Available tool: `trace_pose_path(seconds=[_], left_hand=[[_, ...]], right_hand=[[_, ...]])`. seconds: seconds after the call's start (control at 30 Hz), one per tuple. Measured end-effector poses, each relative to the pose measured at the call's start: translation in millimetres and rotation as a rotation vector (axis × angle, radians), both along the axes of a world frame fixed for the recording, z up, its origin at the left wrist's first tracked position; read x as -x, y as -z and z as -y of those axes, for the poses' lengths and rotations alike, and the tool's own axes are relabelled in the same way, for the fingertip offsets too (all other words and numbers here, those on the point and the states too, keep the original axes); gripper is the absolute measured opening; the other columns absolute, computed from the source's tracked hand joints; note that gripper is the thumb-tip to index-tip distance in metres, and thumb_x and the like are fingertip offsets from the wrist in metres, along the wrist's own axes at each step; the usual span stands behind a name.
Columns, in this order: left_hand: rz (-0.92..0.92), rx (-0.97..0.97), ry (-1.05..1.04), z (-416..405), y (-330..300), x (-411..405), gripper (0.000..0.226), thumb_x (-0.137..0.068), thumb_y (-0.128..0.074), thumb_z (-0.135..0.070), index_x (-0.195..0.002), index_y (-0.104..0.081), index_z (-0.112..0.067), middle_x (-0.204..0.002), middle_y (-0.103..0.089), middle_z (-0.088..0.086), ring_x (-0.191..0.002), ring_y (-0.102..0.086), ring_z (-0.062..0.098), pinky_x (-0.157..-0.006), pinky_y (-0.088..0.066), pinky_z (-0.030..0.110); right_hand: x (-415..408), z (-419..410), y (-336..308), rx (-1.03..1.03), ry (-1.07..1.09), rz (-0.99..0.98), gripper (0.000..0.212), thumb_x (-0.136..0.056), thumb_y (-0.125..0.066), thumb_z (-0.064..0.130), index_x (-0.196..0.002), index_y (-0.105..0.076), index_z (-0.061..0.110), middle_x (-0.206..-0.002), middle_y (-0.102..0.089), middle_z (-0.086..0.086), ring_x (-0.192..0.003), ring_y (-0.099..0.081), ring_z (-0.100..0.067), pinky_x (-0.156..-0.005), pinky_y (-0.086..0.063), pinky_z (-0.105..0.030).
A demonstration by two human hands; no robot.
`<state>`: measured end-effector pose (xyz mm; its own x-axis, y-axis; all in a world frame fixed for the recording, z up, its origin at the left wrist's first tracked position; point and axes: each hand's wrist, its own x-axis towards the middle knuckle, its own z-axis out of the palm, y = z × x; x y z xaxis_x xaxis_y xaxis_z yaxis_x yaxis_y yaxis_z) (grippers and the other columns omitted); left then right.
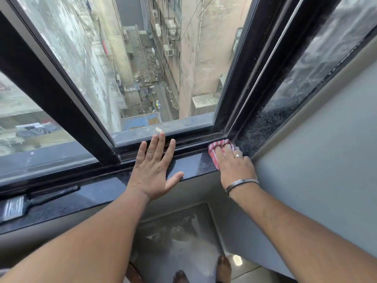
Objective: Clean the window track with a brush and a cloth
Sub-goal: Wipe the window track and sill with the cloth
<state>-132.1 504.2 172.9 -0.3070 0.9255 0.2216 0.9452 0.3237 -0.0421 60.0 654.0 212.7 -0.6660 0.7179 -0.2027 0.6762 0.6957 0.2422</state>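
Observation:
The black window track (193,142) runs along the bottom of the sliding window, just beyond the dark stone sill (195,163). My right hand (234,162) presses a red-and-white checked cloth (214,152) into the track's right corner, where the frame meets the side wall. My left hand (155,166) lies flat on the sill with its fingers spread, fingertips reaching the track. A black-handled paintbrush (30,201) rests on the sill at the far left, away from both hands.
The sliding pane's black frame (61,99) crosses diagonally on the left. A dusty fixed pane (306,68) stands at the right beside a grey wall (326,160). Below the sill are a tiled floor and my bare feet (222,268).

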Motion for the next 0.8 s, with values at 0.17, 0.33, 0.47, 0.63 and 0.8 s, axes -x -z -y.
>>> trace_pose_path(seconds=[0.17,0.33,0.47,0.63,0.8], left_hand=[[0.022,0.002,-0.004,2.7,-3.4,-1.4,0.092,-0.088,-0.026,-0.073,-0.159,-0.003,-0.018,-0.167,0.006,0.014,-0.154,0.004,0.028,-0.123,0.0,0.05],[0.045,0.012,-0.004,2.9,-4.9,-0.8,0.092,-0.088,-0.026,-0.073,-0.159,-0.004,-0.019,-0.167,0.004,0.013,-0.154,0.004,0.027,-0.123,0.003,0.049],[0.055,0.028,-0.008,3.2,-7.3,-1.2,0.093,-0.088,-0.028,-0.073,-0.159,-0.003,-0.019,-0.167,0.004,0.013,-0.154,0.004,0.027,-0.123,0.004,0.048],[0.049,0.017,-0.003,0.2,-2.6,-0.6,0.095,-0.086,-0.03,-0.075,-0.159,-0.006,-0.019,-0.167,0.004,0.014,-0.154,0.002,0.029,-0.123,0.001,0.05],[0.04,-0.012,0.006,0.5,-1.1,-0.6,0.1,-0.083,-0.035,-0.077,-0.159,-0.009,-0.018,-0.167,0.001,0.015,-0.154,0.0,0.03,-0.123,-0.001,0.051]], right_hand=[[13.7,0.1,-14.0,-0.025,0.138,-0.017,0.047,-0.098,-0.03,0.014,-0.144,-0.029,0.006,-0.146,-0.04,-0.016,-0.125,-0.047,-0.031,-0.093,-0.046,-0.042],[9.7,-4.2,-22.6,0.054,0.127,0.03,0.053,-0.091,-0.044,0.016,-0.141,-0.032,0.003,-0.139,-0.042,-0.017,-0.12,-0.046,-0.034,-0.089,-0.05,-0.044],[10.0,-1.5,-31.8,0.142,0.236,0.026,0.058,-0.091,-0.049,0.018,-0.143,-0.03,0.002,-0.148,-0.037,-0.019,-0.128,-0.045,-0.034,-0.097,-0.047,-0.043],[-14.0,23.3,-20.1,0.071,0.229,-0.2,0.066,-0.083,-0.051,0.012,-0.145,-0.03,0.001,-0.15,-0.035,-0.021,-0.13,-0.043,-0.037,-0.105,-0.042,-0.042],[9.0,7.5,-4.9,0.128,0.162,-0.249,0.08,-0.079,-0.054,0.02,-0.15,-0.02,0.002,-0.153,-0.028,-0.017,-0.141,-0.025,-0.033,-0.12,-0.017,-0.038]])
